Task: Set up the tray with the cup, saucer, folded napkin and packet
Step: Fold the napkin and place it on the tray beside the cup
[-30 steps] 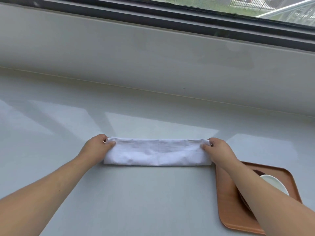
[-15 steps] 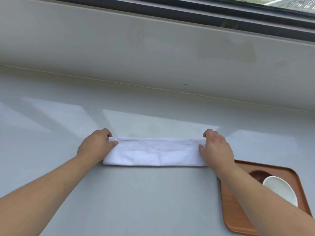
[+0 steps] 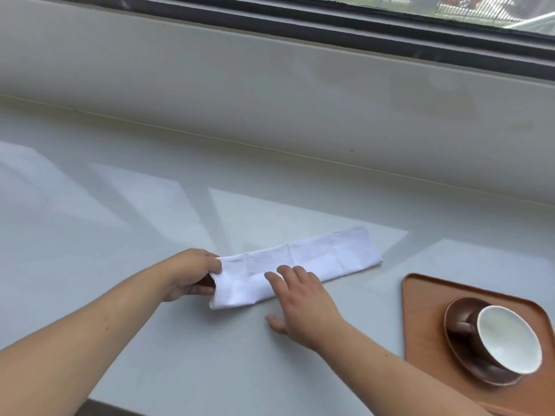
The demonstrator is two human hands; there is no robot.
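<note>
Right hand (image 3: 303,304) shifted to soft white napkin (image 3: 315,259) middle, left hand (image 3: 187,273) apparently pinching.

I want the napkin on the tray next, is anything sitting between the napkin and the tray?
Nothing visible. Bare counter lies between the napkin and the tray. The cup and saucer fill the tray's right part; its left side looks free.

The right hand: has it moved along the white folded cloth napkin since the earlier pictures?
Yes. The right hand left the white folded cloth napkin's right end, nearest the brown wooden tray, and now lies near its middle.
</note>
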